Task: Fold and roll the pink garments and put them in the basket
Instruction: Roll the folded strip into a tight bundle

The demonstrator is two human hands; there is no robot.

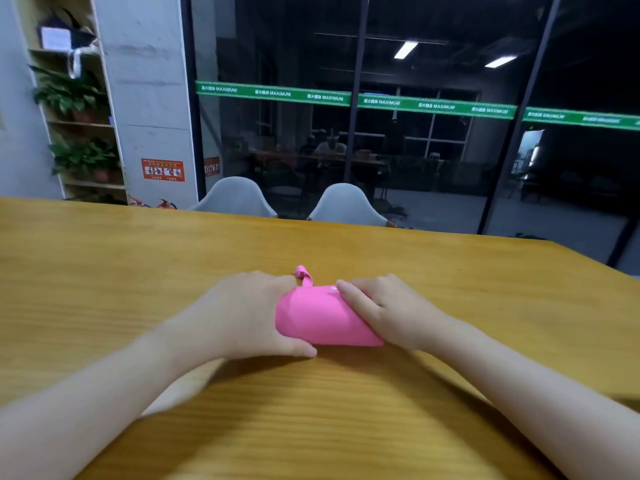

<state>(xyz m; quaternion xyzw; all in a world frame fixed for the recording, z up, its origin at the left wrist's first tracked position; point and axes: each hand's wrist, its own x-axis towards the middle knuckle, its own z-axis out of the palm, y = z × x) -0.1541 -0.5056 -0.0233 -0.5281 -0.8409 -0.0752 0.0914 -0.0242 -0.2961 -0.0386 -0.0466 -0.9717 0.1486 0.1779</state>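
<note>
the left hand point(242, 313) cups the left end of the rolled pink garment point(323, 315): its fingers point(277, 282) curl over the far side of the roll and its thumb point(298, 351) lies along the near edge at the table, so the roll sits clamped between them. the right hand point(388, 311) covers the right end, its fingers laid close together over the top and far side, the forefinger stretched along the crest toward the middle; where its thumb sits cannot be seen. both hands touch the cloth, one at each end, with the bare pink middle showing between them.

the step in hand looks like finishing the roll, and to do it well the pressure should stay even at both ends so the bundle keeps one thickness and does not cone. a thin strap or loop point(304, 275) sticks up from the far side near the left fingertips; it wants tucking under before the roll is lifted, or it may pull the layers loose. a firm squeeze from both sides during the lift should keep it from unwinding.

the roll lies on the wooden table point(138, 258), near the person and about midway across. no basket is in view. beyond the far edge stand two pale chairs point(235, 199), and behind them a dark glass wall.
</note>
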